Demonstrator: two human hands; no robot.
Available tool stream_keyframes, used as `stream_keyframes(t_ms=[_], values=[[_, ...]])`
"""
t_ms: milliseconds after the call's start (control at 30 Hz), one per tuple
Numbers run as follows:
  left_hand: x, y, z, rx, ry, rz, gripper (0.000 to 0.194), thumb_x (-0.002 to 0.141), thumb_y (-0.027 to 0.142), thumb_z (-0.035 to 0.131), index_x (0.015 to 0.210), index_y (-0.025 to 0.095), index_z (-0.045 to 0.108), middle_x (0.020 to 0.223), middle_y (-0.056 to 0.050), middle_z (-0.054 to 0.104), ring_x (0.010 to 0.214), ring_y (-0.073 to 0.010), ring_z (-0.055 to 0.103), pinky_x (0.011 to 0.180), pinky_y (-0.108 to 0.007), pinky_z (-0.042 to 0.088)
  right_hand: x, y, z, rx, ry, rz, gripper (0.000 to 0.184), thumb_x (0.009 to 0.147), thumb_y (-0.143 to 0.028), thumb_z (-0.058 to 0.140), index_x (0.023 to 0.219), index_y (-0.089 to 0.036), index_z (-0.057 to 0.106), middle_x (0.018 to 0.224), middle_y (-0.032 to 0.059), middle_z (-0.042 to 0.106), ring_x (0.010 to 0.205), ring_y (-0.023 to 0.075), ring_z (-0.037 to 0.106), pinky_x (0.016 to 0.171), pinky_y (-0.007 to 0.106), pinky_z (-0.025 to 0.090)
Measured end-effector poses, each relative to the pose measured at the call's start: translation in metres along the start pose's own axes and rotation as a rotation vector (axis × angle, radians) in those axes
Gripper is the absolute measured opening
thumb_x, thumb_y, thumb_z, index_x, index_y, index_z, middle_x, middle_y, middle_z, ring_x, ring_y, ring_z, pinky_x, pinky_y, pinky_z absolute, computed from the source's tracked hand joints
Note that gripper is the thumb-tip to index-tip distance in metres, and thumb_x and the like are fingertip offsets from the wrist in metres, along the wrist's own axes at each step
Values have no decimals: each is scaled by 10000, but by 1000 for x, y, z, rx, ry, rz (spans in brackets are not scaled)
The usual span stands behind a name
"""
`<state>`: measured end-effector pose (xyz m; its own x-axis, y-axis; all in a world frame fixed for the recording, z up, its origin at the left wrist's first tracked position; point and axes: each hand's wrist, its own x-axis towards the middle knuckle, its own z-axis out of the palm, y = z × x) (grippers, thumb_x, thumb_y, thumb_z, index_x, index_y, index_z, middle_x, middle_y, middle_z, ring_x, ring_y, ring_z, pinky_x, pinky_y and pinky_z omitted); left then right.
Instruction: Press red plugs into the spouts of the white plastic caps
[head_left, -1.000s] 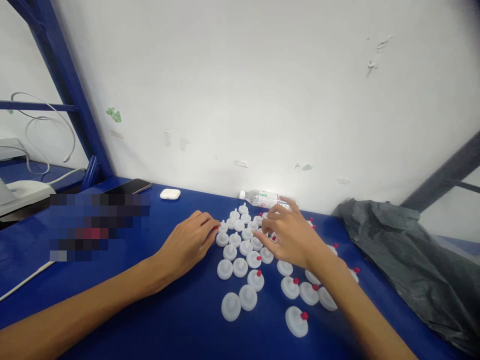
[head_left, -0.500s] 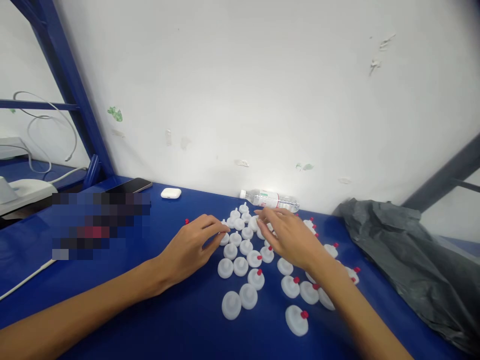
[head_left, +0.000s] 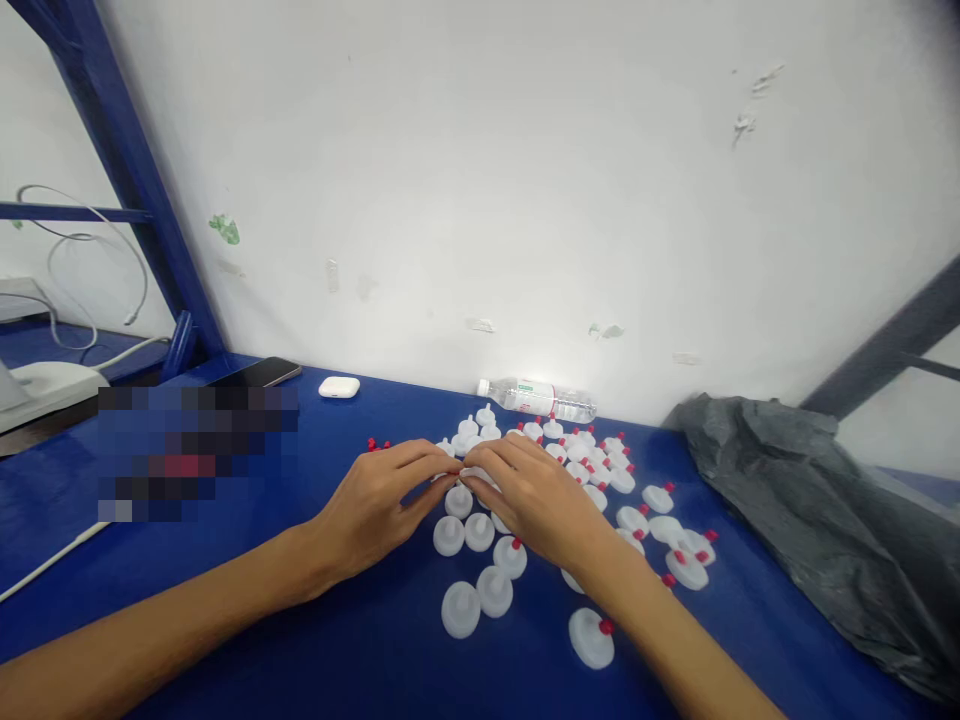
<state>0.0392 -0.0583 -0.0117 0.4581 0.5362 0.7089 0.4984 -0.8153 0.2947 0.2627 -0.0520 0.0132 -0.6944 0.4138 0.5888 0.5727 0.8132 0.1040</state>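
L hand (head_left: 379, 500) and R hand (head_left: 544, 495) tip to tip, near side of the bottle (head_left: 536, 397)! R fingers pinching a white disc (head_left: 477, 474), also near side of btl; L fingertips bunched at its edge, can't tell if pinching anything. Risk: disc prob. slips if L pushes off-centre; R forearm could knock red-capped discs (head_left: 589, 642) nearer than btl.

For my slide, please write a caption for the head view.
Left hand and right hand meet over white discs, many red-capped.
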Motion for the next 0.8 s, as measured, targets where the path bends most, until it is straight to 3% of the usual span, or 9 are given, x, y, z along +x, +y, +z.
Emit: stream_keyframes(t_ms=[467,567,667,800], values=[[-4,-2,1,30,35,80,108,963,179,679,1064,210,698,923,17,779,768,-108,735,721,-188,566,-2,1,2,-55,144,-72,112,1024,-207,568,1027,-135,654,1106,94,741,909,211,674,827,348,559],[-3,-2,1,23,51,106,122,960,169,680,1075,206,694,943,8,784,797,-113,744,731,-183,574,-4,1,2,-115,128,-63,80,1022,-217,582,1039,-168,643,1148,58,750,846,192,704,699,315,552],[-2,-1,0,17,59,110,138,960,160,678,1090,206,693,971,2,786,833,-118,749,747,-182,581,-6,0,2,-165,84,-20,68,1029,-244,580,1055,-203,627,1209,19,744,702,146,713,513,278,476],[-1,0,0,12,76,111,192,954,132,677,1125,217,695,1016,-1,785,883,-124,751,774,-187,585,-8,0,3,-169,43,14,123,1062,-267,513,1102,-203,611,1271,32,718,687,140,732,470,271,477]])
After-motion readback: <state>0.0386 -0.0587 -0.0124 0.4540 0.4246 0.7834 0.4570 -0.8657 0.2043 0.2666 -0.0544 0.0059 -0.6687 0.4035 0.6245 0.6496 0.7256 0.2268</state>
